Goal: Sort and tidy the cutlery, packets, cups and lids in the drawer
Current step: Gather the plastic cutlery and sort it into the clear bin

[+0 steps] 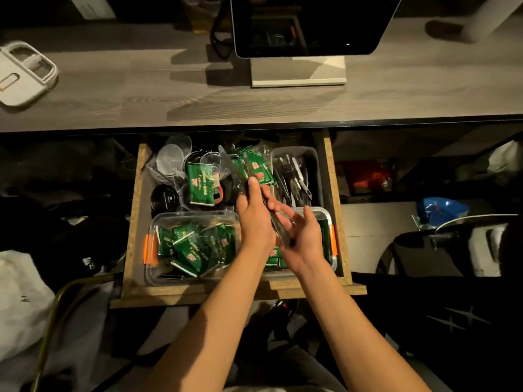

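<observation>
Both hands [278, 222] grip clear cutlery [249, 176] above the drawer [135, 222].

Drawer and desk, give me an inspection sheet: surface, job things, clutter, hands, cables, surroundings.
Surface: wooden drawer pulled open under grey desk.
Job's things: green packets in clear tub; cutlery in grey bin; clear cups, black lids.
Clutter: loose packets among cups.
Hands: left hand and right hand hold clear wrapped cutlery.
Cables: black cable behind monitor.
Surroundings: white case, blue bag.
</observation>
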A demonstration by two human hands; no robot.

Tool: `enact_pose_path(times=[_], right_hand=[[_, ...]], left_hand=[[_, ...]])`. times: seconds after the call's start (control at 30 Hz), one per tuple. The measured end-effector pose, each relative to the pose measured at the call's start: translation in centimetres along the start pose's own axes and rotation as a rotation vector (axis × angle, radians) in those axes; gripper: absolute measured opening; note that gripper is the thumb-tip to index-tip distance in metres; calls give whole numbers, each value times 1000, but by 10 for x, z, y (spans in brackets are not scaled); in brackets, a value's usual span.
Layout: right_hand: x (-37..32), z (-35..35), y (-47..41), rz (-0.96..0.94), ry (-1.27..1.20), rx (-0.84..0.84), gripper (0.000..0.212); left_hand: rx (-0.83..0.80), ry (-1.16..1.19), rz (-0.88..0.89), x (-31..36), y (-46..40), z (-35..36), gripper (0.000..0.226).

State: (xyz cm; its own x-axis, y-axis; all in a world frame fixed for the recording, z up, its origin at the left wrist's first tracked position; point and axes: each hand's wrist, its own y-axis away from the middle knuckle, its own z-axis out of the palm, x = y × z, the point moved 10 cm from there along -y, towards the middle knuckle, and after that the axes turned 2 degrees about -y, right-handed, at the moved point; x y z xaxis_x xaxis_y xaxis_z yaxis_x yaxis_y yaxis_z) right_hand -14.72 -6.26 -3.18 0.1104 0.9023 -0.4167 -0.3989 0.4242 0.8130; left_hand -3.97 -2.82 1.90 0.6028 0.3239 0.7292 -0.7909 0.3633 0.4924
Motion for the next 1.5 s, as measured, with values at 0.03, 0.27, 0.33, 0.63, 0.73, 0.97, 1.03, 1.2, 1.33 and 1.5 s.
enact_pose_path(times=[0.03, 0.27, 0.33, 0.63, 0.73, 0.97, 1.03, 1.2, 1.33, 1.5], right_hand=[[-4, -5, -1, 3, -18, 9, 53], [-17, -13, -13, 31, 67, -73, 55], [-21, -20, -19, -25, 171, -100, 57], [13, -76, -56, -130, 1431, -201, 29], [32, -78, -59, -113, 1591, -296, 38], [64, -79, -79, -87, 1919, -453, 36], [65, -74, -80, -131, 1926, -465, 32], [60, -69, -75, -243, 1911, -507, 26], [61, -77, -73, -183, 1884, -564, 26], [47, -86, -71, -198, 1613, -479, 16]], left_hand=[[-6, -39, -3, -7, 2, 4, 21], [38, -154, -143, -49, 21, -8, 26], [52, -157, -137, -42, 17, -27, 30], [93, -509, -248, -52, 9, -128, 42], [108, -540, -286, -67, 12, -147, 36], [114, -486, -321, -89, 6, -154, 21], [110, -493, -337, -93, 7, -153, 19], [63, -484, -342, -102, 7, -149, 23], [55, -514, -352, -104, 6, -146, 24], [45, -464, -321, -92, 0, -140, 26]])
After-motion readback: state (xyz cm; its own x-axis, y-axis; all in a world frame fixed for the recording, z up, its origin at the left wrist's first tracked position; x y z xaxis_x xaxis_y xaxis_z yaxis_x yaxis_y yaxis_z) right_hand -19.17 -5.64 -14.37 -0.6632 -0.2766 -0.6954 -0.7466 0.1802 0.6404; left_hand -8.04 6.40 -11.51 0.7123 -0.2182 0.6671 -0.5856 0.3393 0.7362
